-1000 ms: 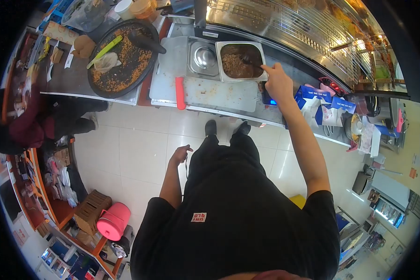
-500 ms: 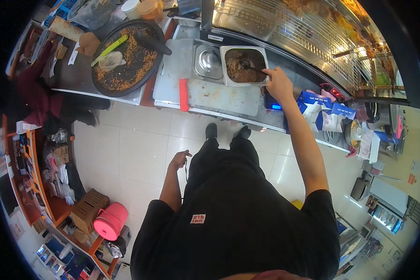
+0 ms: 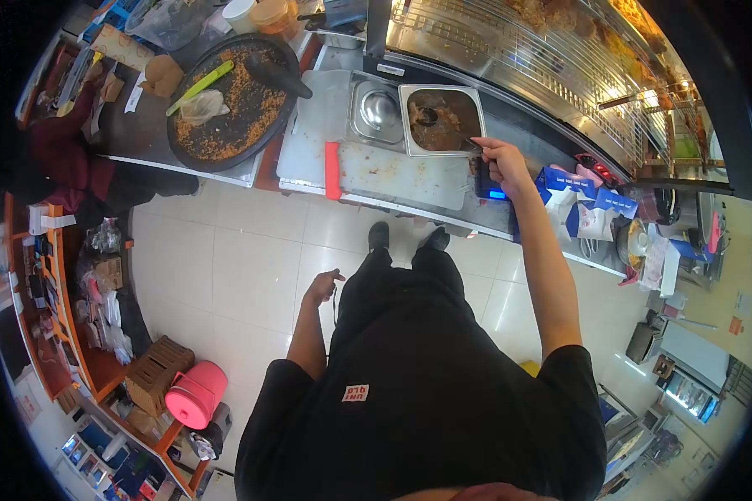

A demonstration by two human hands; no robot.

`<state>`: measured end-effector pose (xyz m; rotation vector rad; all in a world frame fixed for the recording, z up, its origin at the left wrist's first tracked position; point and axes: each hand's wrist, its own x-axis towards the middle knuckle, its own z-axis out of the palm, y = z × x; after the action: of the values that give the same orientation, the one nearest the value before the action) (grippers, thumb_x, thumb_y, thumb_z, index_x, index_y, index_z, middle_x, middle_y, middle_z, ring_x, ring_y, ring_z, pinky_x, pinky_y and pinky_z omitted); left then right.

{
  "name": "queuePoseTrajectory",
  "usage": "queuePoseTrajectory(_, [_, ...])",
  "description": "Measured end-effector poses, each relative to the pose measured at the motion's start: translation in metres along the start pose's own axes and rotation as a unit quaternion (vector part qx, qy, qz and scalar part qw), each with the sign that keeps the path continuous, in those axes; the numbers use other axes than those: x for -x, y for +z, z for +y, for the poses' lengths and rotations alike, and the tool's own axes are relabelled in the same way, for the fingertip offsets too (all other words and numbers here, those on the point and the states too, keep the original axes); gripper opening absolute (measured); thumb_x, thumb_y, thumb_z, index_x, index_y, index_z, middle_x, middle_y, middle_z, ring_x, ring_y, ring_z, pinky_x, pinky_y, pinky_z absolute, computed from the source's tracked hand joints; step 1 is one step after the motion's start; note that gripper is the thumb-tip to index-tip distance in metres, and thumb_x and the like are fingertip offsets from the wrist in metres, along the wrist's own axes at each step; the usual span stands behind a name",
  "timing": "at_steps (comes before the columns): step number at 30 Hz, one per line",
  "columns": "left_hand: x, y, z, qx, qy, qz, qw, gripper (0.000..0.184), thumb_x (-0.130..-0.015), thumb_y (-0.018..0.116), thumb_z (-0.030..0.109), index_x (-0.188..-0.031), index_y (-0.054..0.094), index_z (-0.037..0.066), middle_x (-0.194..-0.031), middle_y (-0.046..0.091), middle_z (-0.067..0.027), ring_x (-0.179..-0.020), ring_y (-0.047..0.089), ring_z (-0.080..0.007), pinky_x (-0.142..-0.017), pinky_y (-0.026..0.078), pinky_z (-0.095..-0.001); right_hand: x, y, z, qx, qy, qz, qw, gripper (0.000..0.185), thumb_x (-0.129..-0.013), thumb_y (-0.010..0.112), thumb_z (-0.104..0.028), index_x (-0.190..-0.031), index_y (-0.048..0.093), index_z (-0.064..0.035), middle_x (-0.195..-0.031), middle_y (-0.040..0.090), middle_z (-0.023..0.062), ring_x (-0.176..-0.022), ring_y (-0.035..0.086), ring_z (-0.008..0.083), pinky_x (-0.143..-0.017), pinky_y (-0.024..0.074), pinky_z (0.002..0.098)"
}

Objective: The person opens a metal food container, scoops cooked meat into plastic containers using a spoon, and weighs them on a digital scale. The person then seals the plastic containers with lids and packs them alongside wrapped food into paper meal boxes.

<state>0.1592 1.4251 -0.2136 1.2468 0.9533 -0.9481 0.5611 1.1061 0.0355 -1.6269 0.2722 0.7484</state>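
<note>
My right hand (image 3: 507, 167) is closed on the end of a dark ladle handle (image 3: 473, 144) at the rim of a square steel food pan (image 3: 483, 125). Brown sauce with shredded-looking pieces (image 3: 444, 125) fills the pan's bottom, and the ladle's round head rests in it, partly sunk. Just left of the pan is a shiny steel lid (image 3: 379, 108). Down by my left hip hangs my left hand (image 3: 322, 286), its fingers closed. A thin black cord (image 3: 335, 307) runs down from those fingers; the grip itself is hard to make out.
A red-handled tool (image 3: 332, 170) lies on the pale cutting board (image 3: 393, 177). Further left, a large black pan (image 3: 175, 140) holds brown crumbs and green tongs (image 3: 200, 87). A lit display case (image 3: 518, 58) stands behind. Blue-and-white boxes (image 3: 593, 204) sit right. Another person's maroon sleeve (image 3: 67, 134) shows left.
My right hand has shifted slightly down and right, and the ladle has swung lower in the pan, its handle now near the rim. My left hand has stayed put.
</note>
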Motion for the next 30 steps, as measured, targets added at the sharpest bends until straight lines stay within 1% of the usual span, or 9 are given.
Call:
queuePoseTrajectory(2, [0.003, 0.003, 0.002, -0.003, -0.007, 0.005, 1.000, 0.044, -0.100, 0.044, 0.043, -0.107, 0.070, 0.008, -0.054, 0.029, 0.0049, -0.044, 0.025, -0.0104, -0.042, 0.023, -0.0293, -0.001, -0.004, 0.008, 0.016, -0.021, -0.008, 1.000, 0.041, -0.086, 0.051, -0.002, -0.122, 0.068, -0.0071, -0.069, 0.050, -0.0056, -0.046, 0.030, 0.0043, -0.041, 0.0191, 0.0227])
queuePoseTrajectory(5, [-0.003, 0.000, -0.002, 0.005, -0.009, -0.001, 1.000, 0.043, -0.100, 0.044, 0.043, -0.107, 0.070, 0.009, -0.054, 0.029, 0.0047, -0.044, 0.025, -0.0103, -0.042, 0.023, -0.0292, 0.001, -0.004, 0.011, 0.060, -0.044, 0.001, 0.997, 0.038, -0.086, 0.053, -0.005, -0.121, 0.069, -0.0087, -0.068, 0.048, -0.0036, -0.049, 0.038, 0.0061, -0.043, 0.0290, 0.0233])
queuePoseTrajectory(8, [-0.001, -0.002, 0.001, 0.006, -0.003, 0.000, 1.000, 0.043, -0.100, 0.044, 0.043, -0.106, 0.069, 0.008, -0.054, 0.030, 0.0048, -0.043, 0.026, -0.0099, -0.041, 0.023, -0.0291, -0.016, -0.010, 0.034, 0.316, -0.257, 0.085, 0.909, 0.036, -0.086, 0.052, -0.006, -0.116, 0.071, -0.0097, -0.074, 0.060, 0.0062, -0.057, 0.056, 0.0173, -0.056, 0.0455, 0.0315])
queuePoseTrajectory(11, [-0.003, -0.003, -0.003, -0.022, 0.033, -0.003, 0.999, 0.043, -0.100, 0.045, 0.042, -0.106, 0.069, 0.007, -0.053, 0.030, 0.0051, -0.043, 0.025, -0.0094, -0.041, 0.022, -0.0288, -0.007, 0.015, 0.023, 0.398, -0.370, 0.155, 0.825, 0.034, -0.085, 0.051, -0.007, -0.112, 0.073, -0.0090, -0.085, 0.069, 0.0174, -0.073, 0.066, 0.0308, -0.073, 0.0509, 0.0400])
queuePoseTrajectory(14, [0.001, -0.003, -0.001, -0.013, 0.041, -0.007, 0.999, 0.043, -0.100, 0.045, 0.042, -0.105, 0.069, 0.006, -0.053, 0.029, 0.0055, -0.043, 0.025, -0.0088, -0.041, 0.021, -0.0285, 0.001, 0.043, 0.016, 0.455, -0.350, 0.178, 0.799, 0.036, -0.084, 0.050, -0.006, -0.112, 0.073, -0.0110, -0.094, 0.070, 0.0214, -0.082, 0.065, 0.0394, -0.080, 0.0500, 0.0454])
queuePoseTrajectory(17, [0.007, -0.002, 0.005, 0.007, 0.026, 0.000, 1.000, 0.043, -0.100, 0.045, 0.042, -0.104, 0.069, 0.006, -0.054, 0.029, 0.0059, -0.043, 0.025, -0.0084, -0.041, 0.021, -0.0285, -0.012, 0.044, 0.014, 0.336, -0.270, 0.096, 0.897, 0.037, -0.082, 0.050, -0.005, -0.113, 0.072, -0.0073, -0.076, 0.067, 0.0152, -0.065, 0.063, 0.0297, -0.063, 0.0501, 0.0390])
queuePoseTrajectory(20, [0.005, -0.002, 0.001, 0.007, 0.025, 0.000, 1.000, 0.043, -0.100, 0.045, 0.041, -0.104, 0.069, 0.006, -0.054, 0.029, 0.0059, -0.043, 0.025, -0.0085, -0.041, 0.021, -0.0288, -0.020, 0.029, 0.012, 0.098, -0.084, 0.039, 0.991, 0.037, -0.081, 0.050, -0.003, -0.112, 0.071, -0.0024, -0.067, 0.059, 0.0046, -0.051, 0.052, 0.0149, -0.046, 0.0391, 0.0293])
queuePoseTrajectory(23, [0.006, 0.000, -0.002, -0.005, 0.023, 0.012, 1.000, 0.042, -0.100, 0.045, 0.041, -0.104, 0.069, 0.006, -0.053, 0.030, 0.0054, -0.043, 0.026, -0.0090, -0.041, 0.022, -0.0289, -0.008, 0.028, 0.005, -0.006, -0.046, 0.034, 0.998, 0.036, -0.080, 0.050, -0.002, -0.110, 0.071, 0.0015, -0.066, 0.053, -0.0024, -0.047, 0.038, 0.0045, -0.040, 0.0252, 0.0227])
queuePoseTrajectory(30, [0.013, 0.001, -0.001, 0.016, 0.000, 0.020, 1.000, 0.043, -0.100, 0.045, 0.040, -0.103, 0.069, 0.005, -0.051, 0.031, 0.0042, -0.042, 0.027, -0.0104, -0.041, 0.022, -0.0296, 0.009, 0.010, 0.015, 0.038, -0.092, 0.078, 0.992, 0.040, -0.082, 0.050, -0.001, -0.117, 0.070, -0.0037, -0.069, 0.051, -0.0039, -0.046, 0.035, 0.0039, -0.041, 0.0242, 0.0224])
